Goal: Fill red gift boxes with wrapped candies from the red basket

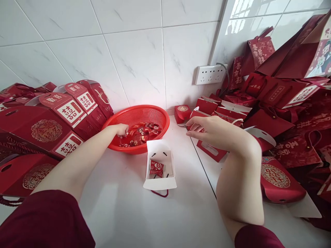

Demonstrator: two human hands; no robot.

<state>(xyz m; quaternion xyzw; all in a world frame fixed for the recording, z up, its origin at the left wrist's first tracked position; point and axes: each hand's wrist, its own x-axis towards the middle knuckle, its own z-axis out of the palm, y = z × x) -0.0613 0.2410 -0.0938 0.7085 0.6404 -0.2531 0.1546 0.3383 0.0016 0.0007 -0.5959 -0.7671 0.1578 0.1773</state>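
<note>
My left hand (pixel 122 130) is closed over the left side of a red plastic basket (pixel 124 117), with a small pale bit showing at its fingertips. Red wrapped candies (pixel 142 135) lie in the basket. Right of and in front of it stands an open gift box (pixel 159 155), white inside, with one red packet (pixel 156 168) in it and a dark red cord at its near side. My right hand (pixel 200 127) hovers near the small red boxes on the right, fingers apart and holding nothing.
Red gift boxes (pixel 46 132) crowd the left side. More boxes and bags (pixel 279 89) are piled high on the right. A small red box (pixel 181 113) stands by the tiled wall, below a white power socket (pixel 210 74) with a cable.
</note>
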